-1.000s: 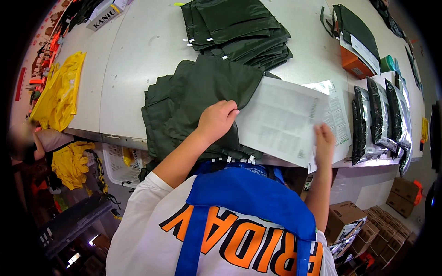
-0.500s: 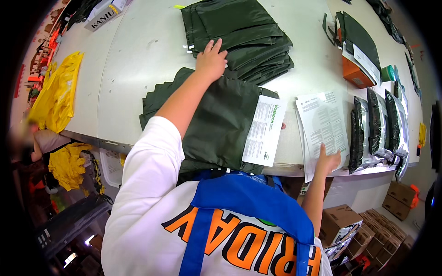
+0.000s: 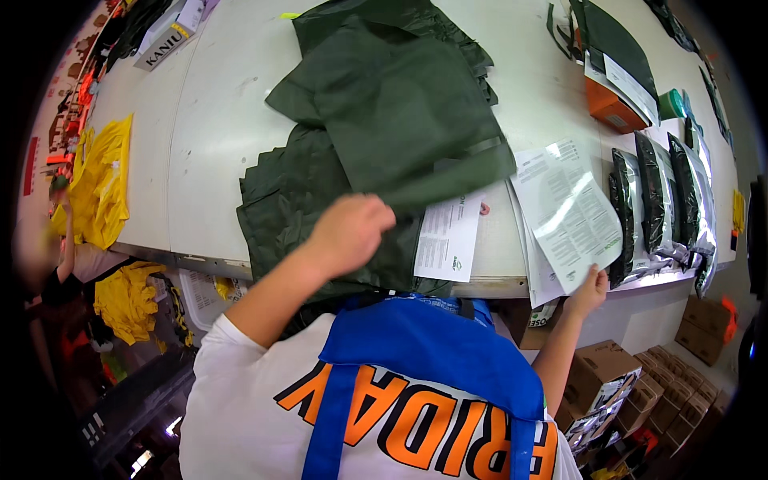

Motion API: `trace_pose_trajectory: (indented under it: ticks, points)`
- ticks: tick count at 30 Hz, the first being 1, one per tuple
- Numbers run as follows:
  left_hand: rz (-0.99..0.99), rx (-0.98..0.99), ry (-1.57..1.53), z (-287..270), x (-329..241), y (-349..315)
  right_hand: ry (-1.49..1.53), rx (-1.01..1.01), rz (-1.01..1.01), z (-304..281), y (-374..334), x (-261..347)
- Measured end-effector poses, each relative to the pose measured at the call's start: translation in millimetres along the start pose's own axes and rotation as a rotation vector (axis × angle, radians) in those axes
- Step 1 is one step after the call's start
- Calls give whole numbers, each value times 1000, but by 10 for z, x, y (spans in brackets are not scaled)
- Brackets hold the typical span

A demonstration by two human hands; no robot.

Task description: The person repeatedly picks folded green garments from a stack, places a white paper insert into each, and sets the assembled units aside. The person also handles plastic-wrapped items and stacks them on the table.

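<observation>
A long white desk is seen from above, its edges bent by the lens. A pile of dark green garments is spread over its near middle. A folded leaflet lies on the desk just right of the pile, and a stack of printed sheets lies beside that. Bagged dark items are lined along the right end, with an orange box behind them. Yellow garments hang over the desk's left edge, where another person is partly seen. Cardboard boxes are stacked on the floor below right.

The left hand is raised over the near edge of the pile, and its grip is closed on a green garment, which is lifted and draped above the pile. The right hand is held low at the desk's front edge, and its grip is pinched on the bottom corner of a printed sheet, which is tilted up from the stack.
</observation>
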State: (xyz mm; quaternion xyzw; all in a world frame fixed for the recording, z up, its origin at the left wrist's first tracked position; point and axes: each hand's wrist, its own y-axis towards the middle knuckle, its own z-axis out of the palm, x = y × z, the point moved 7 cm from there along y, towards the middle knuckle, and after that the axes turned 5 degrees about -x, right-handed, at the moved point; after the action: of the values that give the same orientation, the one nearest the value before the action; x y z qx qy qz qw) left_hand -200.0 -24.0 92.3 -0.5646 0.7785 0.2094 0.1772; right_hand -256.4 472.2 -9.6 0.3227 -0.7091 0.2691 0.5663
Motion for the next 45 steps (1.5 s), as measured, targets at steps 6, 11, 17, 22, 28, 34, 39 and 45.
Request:
trace_pose_trajectory:
  ticks: [6, 11, 17, 22, 28, 34, 39, 45]
  points:
    - [-140, -149, -178, 454, -133, -183, 381, 122, 95, 187, -100, 509]
    - [-258, -112, 70, 766, 77, 108, 341, 371, 173, 373, -325, 682]
    - [-334, -268, -93, 745, 268, 146, 31, 614, 389, 242, -464, 460]
    - [-388, -447, -307, 92, 80, 215, -39, 625, 377, 247, -452, 440]
    - [-420, -473, -338, -139, -42, 146, -128, 648, 359, 273, -395, 698]
    - [-375, -303, -344, 75, -240, 73, 45, 513, 263, 502, -530, 765]
    - [-346, -141, -308, 378, -330, -19, 3, 611, 232, 923, -959, 686]
    - [-387, -77, -320, 510, -276, -160, -344, 893, 209, 1547, -1483, 485]
